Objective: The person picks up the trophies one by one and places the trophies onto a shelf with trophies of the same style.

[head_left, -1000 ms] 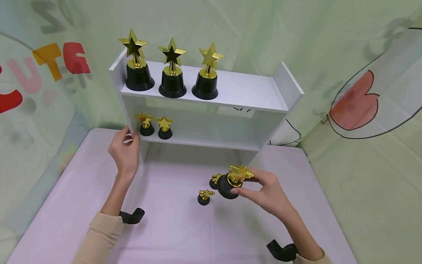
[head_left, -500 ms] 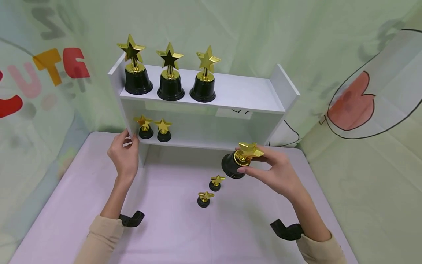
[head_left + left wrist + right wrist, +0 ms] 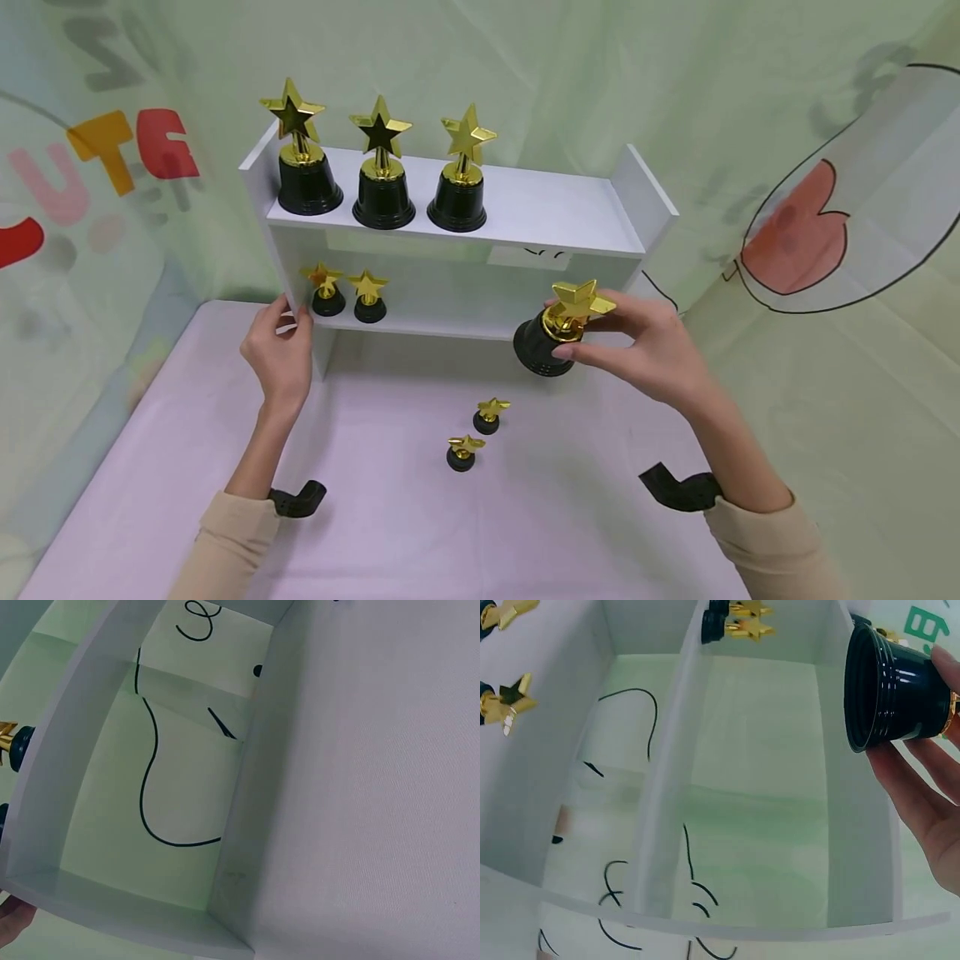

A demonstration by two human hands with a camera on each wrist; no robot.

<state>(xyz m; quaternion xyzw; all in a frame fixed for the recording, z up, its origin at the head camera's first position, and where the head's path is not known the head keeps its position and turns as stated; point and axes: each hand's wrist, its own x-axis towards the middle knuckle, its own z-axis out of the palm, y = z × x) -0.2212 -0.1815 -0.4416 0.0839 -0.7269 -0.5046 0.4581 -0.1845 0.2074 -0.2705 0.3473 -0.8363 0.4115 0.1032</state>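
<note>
Trophy gold and black, table perhaps lilac

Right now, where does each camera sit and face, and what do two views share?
Head: on the head, facing forward and down at the white rectangular shelf; left hand, right hand, beige sleeves show.
On left wrist: facing shelf and lilac tablecloth; part of left hand.
On right wrist: facing shelf; right hand.
Head and right wrist share the held black-and-gold star trophy.

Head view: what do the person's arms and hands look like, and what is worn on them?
The left grip and right grip wear no gloves. The left sleeve and right sleeve are plain beige. The left wristpiece and right wristpiece, by the sleeve ends, are black and bent; no cables show.
</note>
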